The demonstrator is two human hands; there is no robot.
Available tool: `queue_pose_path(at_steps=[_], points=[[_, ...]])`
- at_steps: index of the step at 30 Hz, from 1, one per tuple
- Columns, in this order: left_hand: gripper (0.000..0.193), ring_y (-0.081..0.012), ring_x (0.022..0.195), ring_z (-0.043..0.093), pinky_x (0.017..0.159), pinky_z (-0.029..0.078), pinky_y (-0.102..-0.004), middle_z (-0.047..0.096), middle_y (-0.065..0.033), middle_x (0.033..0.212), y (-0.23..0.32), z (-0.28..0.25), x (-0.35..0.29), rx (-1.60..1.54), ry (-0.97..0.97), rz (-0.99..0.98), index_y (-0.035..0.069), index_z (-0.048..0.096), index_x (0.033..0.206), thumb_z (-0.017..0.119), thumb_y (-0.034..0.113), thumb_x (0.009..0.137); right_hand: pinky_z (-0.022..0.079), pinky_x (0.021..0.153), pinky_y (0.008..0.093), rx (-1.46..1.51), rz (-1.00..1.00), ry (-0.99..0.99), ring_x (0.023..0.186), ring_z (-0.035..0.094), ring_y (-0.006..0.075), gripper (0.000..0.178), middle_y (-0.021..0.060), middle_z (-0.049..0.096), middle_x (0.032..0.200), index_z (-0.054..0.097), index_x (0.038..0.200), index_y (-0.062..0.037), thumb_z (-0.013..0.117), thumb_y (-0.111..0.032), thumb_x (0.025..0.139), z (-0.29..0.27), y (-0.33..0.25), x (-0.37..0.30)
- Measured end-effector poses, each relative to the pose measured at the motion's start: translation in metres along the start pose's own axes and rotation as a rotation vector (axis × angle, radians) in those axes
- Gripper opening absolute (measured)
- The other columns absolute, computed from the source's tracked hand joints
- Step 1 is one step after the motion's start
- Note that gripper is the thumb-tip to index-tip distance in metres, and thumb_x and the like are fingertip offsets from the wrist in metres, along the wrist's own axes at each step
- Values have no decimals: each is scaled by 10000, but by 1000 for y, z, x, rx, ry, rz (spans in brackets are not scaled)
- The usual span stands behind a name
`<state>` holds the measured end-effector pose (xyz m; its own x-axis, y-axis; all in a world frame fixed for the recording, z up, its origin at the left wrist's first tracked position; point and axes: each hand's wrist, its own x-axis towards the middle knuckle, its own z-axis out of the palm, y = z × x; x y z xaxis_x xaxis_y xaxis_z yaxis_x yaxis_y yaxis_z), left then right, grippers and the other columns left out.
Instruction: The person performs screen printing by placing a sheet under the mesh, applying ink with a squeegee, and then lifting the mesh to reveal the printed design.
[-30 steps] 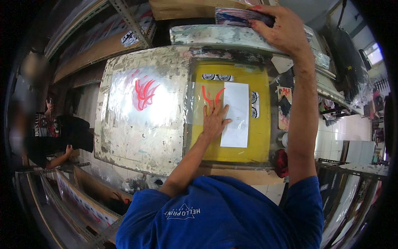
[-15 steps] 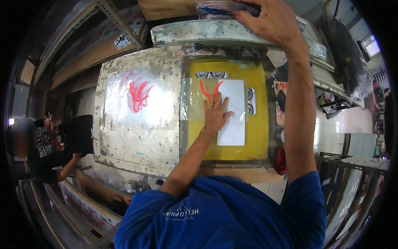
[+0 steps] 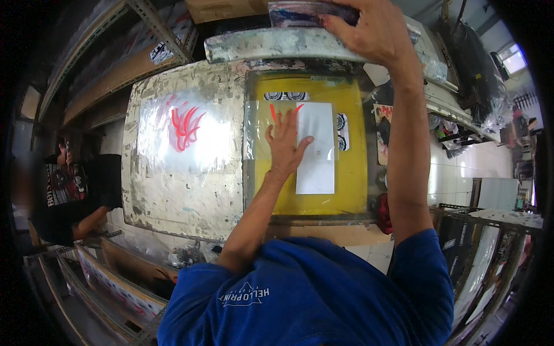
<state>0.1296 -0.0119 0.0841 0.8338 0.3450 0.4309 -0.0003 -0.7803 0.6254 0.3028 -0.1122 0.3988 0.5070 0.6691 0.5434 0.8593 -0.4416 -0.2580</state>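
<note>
My left hand [image 3: 284, 144], fingers spread, is over the left edge of a white paper sheet [image 3: 317, 176]. A clear film [image 3: 258, 132] with red strokes [image 3: 273, 112] lies there too, on a yellow screen panel [image 3: 352, 190]. A soft shadow falls on the paper beside the hand; whether the palm touches it I cannot tell. At the far edge my right hand [image 3: 378, 29] grips a paint-stained board [image 3: 300, 14], thumb on its near face; its other fingers are mostly hidden or cut off by the picture's edge.
Left of the panel, a paint-worn white board [image 3: 156, 202] bears another clear film with a red flame-like design [image 3: 186, 130]. Black-and-white printed pieces [image 3: 343, 132] lie on the yellow panel. Metal racks [image 3: 158, 29] stand far left. Another person [image 3: 69, 190] is at the left.
My left hand has slid a little left across the paper, showing more of it. My right hand keeps its place on the board. The view has shifted slightly.
</note>
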Motion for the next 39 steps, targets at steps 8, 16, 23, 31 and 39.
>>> queue_pose_path(at_steps=[8, 16, 23, 31, 39], points=[[1040, -263, 1081, 612, 992, 436, -335, 594, -85, 1252, 35, -106, -13, -1006, 295, -463, -13, 307, 1510, 907, 112, 669, 462, 682, 429, 4, -70, 63, 794, 623, 294, 392, 92, 658, 858, 727, 1086, -140, 777, -239, 711, 53, -23, -136], [825, -262, 1147, 547, 1002, 435, -399, 582, -124, 1267, -27, -63, -127, -408, 205, -378, 3, 569, 1291, 937, 175, 572, 424, 867, 420, 166, 181, -271, 922, 634, 301, 448, 105, 659, 927, 682, 1183, -144, 750, -183, 741, 129, -17, -232], [773, -377, 1244, 423, 1043, 328, -494, 471, -189, 1396, -36, -59, -143, 128, 114, -290, 29, 657, 1196, 901, 338, 531, 300, 971, 520, -75, 174, -563, 1113, 475, 282, 770, 85, 531, 1114, 556, 1330, -198, 786, -108, 600, 187, -8, -272], [789, -414, 1281, 371, 1034, 324, -517, 386, -230, 1467, -37, -63, -147, 78, 70, -294, 43, 574, 1292, 874, 259, 595, 318, 929, 501, -103, 120, -254, 1106, 487, 290, 744, 74, 552, 1126, 572, 1313, -202, 740, -100, 596, 242, 80, -175], [756, -413, 1284, 370, 1055, 307, -513, 391, -234, 1463, -37, -65, -150, 44, 66, -272, 13, 544, 1328, 826, 310, 692, 333, 961, 472, -130, 95, -221, 1200, 525, 338, 619, 120, 595, 1320, 593, 1331, -204, 688, -111, 726, 282, 164, -75]])
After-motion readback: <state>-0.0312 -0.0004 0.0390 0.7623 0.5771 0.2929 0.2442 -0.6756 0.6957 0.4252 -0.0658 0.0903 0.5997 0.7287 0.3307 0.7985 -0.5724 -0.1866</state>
